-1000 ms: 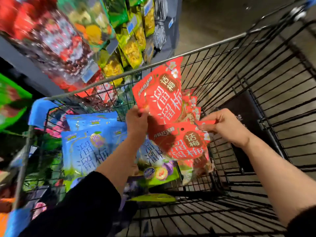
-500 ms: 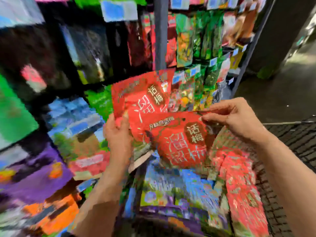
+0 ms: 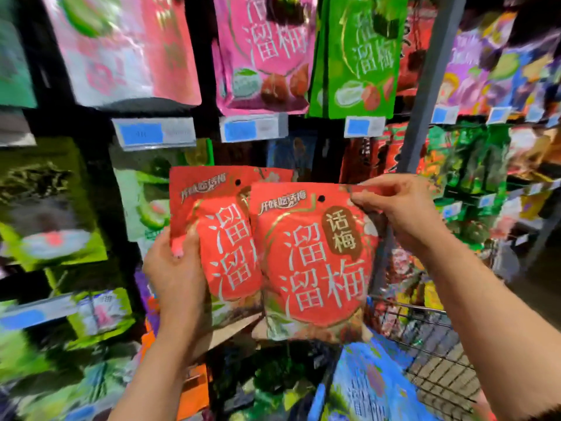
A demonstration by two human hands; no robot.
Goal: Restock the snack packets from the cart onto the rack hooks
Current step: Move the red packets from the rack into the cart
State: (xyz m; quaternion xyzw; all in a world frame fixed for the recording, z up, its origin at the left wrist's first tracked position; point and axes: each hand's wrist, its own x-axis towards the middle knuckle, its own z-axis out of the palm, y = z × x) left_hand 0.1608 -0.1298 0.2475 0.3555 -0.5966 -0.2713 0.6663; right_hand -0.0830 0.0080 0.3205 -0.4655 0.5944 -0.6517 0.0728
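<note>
Two red snack packets are held up in front of the rack. My left hand (image 3: 176,268) grips the left edge of the rear red packet (image 3: 218,238). My right hand (image 3: 400,208) pinches the top right corner of the front red packet (image 3: 315,268), which overlaps the rear one. Each packet shows a round hang hole near its top. The wire cart (image 3: 437,354) stands at the lower right with a blue packet (image 3: 370,387) in it. Behind the packets the rack's packets hang in rows.
Pink packets (image 3: 264,53) and a green packet (image 3: 361,53) hang above, with blue price tags (image 3: 252,129) below them. A grey upright post (image 3: 425,95) divides the rack from another section of packets at the right. More packets fill the left side.
My view swung from the cart up to the rack. Both hands lifted the two red packets out of the cart and now hold them upright before the hooks.
</note>
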